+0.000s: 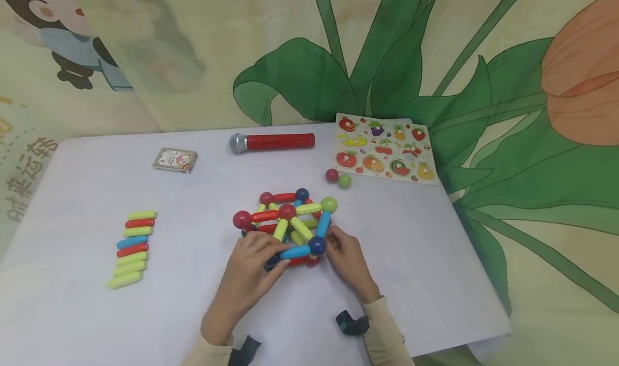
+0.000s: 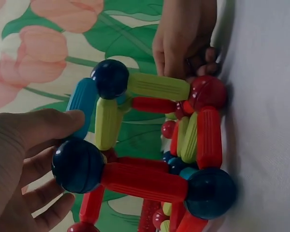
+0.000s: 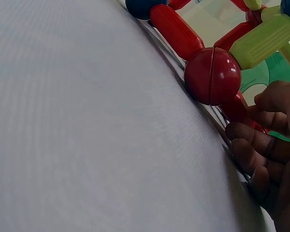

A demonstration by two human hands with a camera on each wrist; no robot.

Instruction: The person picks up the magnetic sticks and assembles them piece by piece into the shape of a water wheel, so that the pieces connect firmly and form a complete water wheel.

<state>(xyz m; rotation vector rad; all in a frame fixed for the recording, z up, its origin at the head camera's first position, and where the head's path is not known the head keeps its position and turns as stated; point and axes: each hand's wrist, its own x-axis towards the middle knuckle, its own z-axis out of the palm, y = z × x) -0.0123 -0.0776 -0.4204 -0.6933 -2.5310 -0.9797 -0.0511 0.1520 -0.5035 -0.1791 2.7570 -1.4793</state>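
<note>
A frame of magnetic rods and balls (image 1: 287, 211) stands on the table between my hands, its balls red, green and dark blue. With thumb and fingers my left hand (image 1: 251, 258) pinches a light blue rod (image 1: 296, 251) at its near left end, beside a dark blue ball (image 2: 77, 166). My right hand (image 1: 349, 256) is low at the frame's right side, fingers curled. In the right wrist view its thumb and fingertips grip a red rod (image 3: 236, 108) behind a red ball (image 3: 212, 76), close over the tabletop.
Loose green, red and blue rods (image 1: 132, 250) lie in a column at the left. Behind the frame are a red microphone (image 1: 280, 142), a small flat box (image 1: 175, 160), a fruit-picture board (image 1: 387, 150), a loose red ball (image 1: 331, 176) and a green ball (image 1: 344, 181).
</note>
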